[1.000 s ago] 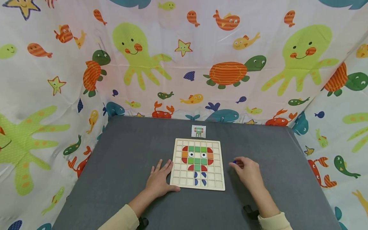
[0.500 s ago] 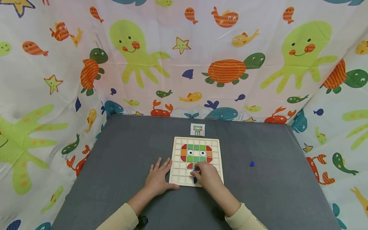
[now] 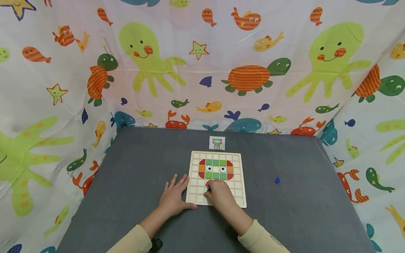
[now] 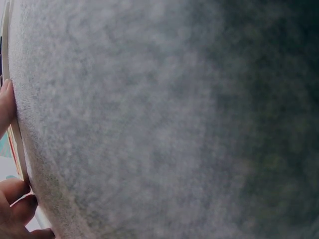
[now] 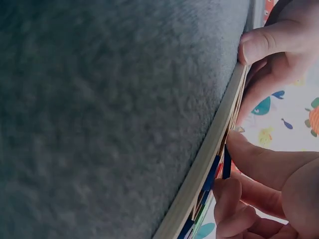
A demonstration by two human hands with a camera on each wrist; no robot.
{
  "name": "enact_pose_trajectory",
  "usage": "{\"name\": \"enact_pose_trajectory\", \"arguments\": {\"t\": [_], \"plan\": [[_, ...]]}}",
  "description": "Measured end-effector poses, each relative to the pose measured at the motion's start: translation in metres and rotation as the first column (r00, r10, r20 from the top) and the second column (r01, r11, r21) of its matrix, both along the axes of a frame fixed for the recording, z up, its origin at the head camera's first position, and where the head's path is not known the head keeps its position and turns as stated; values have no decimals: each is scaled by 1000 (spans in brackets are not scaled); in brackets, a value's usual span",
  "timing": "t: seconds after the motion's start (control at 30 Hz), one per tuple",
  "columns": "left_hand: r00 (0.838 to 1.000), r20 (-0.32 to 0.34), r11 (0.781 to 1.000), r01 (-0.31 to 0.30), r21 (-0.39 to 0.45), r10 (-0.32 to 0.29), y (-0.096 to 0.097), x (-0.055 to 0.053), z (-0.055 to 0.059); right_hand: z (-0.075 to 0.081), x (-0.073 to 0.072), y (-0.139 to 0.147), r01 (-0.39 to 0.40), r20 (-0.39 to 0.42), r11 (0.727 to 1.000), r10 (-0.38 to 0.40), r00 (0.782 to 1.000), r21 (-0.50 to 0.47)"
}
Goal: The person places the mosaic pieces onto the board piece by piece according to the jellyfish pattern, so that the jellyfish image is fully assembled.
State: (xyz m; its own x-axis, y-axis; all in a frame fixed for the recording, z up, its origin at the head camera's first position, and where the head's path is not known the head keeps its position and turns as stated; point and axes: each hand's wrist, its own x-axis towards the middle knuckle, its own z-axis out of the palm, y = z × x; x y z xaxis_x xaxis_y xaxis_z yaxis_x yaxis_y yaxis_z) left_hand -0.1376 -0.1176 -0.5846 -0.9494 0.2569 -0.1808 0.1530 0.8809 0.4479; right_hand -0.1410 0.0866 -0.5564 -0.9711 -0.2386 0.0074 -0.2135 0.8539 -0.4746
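A square wooden grid board (image 3: 194, 192) lies flat, holding a figure of red, orange and green tiles (image 3: 216, 162) with two round eye tiles (image 3: 209, 168). My left hand (image 3: 175, 196) lies at its left side, fingers spread and straight, thumb at the near left corner. Over the lower middle squares, my right hand (image 3: 223, 196) pinches a small dark blue piece (image 5: 227, 162) between thumb and fingertips, low against the board. Blue half-round pieces (image 5: 211, 173) sit on the board beside it in the right wrist view; the hand hides them in the head view.
One loose blue piece (image 3: 277, 180) lies on the grey tabletop (image 3: 303, 211) to the right of the board. Beyond the far edge of the board is a small picture card (image 3: 217, 142). A printed sea-animal curtain (image 3: 190, 28) surrounds the table's back and sides.
My right hand has moved left from beside the board to over its lower middle, carrying a blue piece. Another blue piece shows on the table where the hand was. The left hand stays put.
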Motion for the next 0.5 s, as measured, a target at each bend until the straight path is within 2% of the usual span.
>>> {"name": "enact_pose_trajectory", "arguments": {"t": [0.5], "plan": [[1000,0,1000,0,-9,0,0,-1,-1,-4,-2,0,-20,-4,1000,20,1000,-18]]}}
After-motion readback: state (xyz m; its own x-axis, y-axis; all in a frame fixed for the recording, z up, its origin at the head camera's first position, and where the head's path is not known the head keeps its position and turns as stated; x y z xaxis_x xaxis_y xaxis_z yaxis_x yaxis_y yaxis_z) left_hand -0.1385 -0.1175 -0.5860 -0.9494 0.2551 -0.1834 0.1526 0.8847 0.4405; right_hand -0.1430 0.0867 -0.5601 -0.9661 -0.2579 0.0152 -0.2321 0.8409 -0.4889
